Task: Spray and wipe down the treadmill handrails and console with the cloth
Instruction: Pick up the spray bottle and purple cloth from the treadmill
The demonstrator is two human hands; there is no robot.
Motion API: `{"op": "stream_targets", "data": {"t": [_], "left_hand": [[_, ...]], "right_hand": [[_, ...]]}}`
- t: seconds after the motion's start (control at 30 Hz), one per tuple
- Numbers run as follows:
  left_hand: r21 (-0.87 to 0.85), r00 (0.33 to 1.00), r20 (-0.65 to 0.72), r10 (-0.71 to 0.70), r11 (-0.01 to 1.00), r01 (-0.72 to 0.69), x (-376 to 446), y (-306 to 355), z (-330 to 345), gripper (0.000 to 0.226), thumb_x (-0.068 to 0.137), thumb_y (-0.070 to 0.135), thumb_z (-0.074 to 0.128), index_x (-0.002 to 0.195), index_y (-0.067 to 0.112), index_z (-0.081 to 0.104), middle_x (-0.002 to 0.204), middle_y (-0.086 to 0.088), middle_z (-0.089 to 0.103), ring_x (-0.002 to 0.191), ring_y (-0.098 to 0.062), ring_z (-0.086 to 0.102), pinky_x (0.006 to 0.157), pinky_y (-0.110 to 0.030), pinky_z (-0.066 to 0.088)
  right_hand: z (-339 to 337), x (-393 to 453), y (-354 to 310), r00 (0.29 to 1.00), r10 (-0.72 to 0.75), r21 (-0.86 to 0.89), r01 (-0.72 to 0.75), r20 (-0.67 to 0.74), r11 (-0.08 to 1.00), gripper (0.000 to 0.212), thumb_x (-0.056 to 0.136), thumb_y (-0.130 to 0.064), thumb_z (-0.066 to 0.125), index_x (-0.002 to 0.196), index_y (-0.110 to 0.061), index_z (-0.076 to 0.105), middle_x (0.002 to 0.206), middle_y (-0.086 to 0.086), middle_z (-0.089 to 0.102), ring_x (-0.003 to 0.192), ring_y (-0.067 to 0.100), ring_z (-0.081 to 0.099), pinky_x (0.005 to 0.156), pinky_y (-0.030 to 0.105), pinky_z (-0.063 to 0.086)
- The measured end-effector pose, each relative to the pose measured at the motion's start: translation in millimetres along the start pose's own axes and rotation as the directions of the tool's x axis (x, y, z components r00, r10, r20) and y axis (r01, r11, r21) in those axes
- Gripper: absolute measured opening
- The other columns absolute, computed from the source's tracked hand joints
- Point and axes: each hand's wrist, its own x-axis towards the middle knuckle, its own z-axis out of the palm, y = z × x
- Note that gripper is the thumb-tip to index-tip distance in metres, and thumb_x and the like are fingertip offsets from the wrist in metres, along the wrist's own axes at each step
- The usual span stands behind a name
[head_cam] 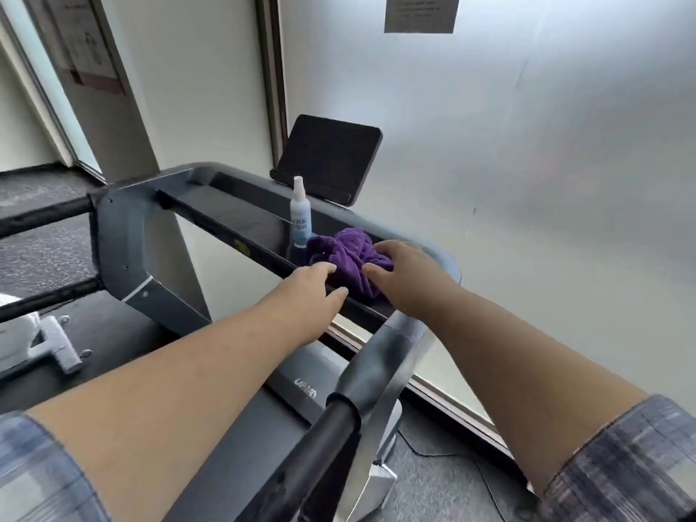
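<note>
Head view shows a crumpled purple cloth [348,254] on the treadmill console [241,224]; right hand [403,275] fingers curl onto it, left hand [312,292] fingers rest relaxed just beside, spray bottle [300,212] upright beyond.

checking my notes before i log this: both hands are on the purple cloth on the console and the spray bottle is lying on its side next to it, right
Not quite. The head view shows the spray bottle standing upright, not on its side. The rest holds: left hand and right hand are on the purple cloth on the console, with the bottle next to it.
</note>
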Motion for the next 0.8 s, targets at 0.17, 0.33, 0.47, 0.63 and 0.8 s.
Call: {"op": "stream_targets", "data": {"t": [0.17,0.33,0.47,0.63,0.8], "left_hand": [[-0.189,0.955,-0.046,-0.292,0.942,0.279,51,17,14,0.061,0.093,0.048,0.053,0.146,0.021,0.039,0.138,-0.006,0.053,0.116,-0.028,0.058,0.1,-0.042,0.048],[-0.447,0.836,0.058,-0.545,0.735,0.51,81,39,23,0.069,0.079,0.066,0.059,0.123,0.013,0.061,0.114,-0.006,0.063,0.085,-0.025,0.066,0.068,-0.043,0.063],[-0.447,0.829,0.046,-0.558,0.73,0.516,93,35,36,0.056,0.057,0.057,0.065,0.094,0.015,0.069,0.094,-0.012,0.071,0.083,-0.033,0.071,0.074,-0.048,0.061],[-0.649,0.824,-0.027,-0.566,0.637,0.416,89,28,44,0.021,0.067,0.027,0.056,0.083,0.022,0.069,0.095,-0.017,0.073,0.093,-0.038,0.07,0.081,-0.058,0.057],[-0.731,0.833,-0.072,-0.548,0.598,0.329,70,39,44,0.012,0.091,0.014,0.055,0.096,0.024,0.059,0.094,-0.006,0.068,0.075,-0.02,0.065,0.062,-0.029,0.059]], "right_hand": [[0,55,11,0.996,0.043,-0.047,-0.039,0.076,0.998,0.043,0.099,-0.04,0.049,0.137,-0.02,0.055,0.134,0.005,0.061,0.121,0.025,0.057,0.096,0.033,0.044],[6,104,23,0.973,0.096,-0.07,-0.083,0.212,0.994,0.029,0.097,-0.033,0.05,0.106,-0.009,0.064,0.109,0.012,0.067,0.102,0.032,0.062,0.074,0.031,0.041],[4,116,26,0.937,0.094,-0.104,-0.062,0.336,0.993,0.034,0.1,-0.04,0.049,0.081,-0.012,0.051,0.092,0.011,0.059,0.088,0.028,0.052,0.075,0.031,0.039],[0,113,29,0.897,0.12,0.018,-0.142,0.426,0.99,0.053,0.092,-0.061,0.056,0.093,-0.007,0.058,0.091,0.01,0.066,0.087,0.03,0.066,0.08,0.035,0.053],[3,113,35,0.918,0.074,0.158,-0.146,0.39,0.977,0.042,0.093,-0.039,0.064,0.116,-0.004,0.063,0.112,0.015,0.068,0.102,0.034,0.066,0.094,0.045,0.054]]}}
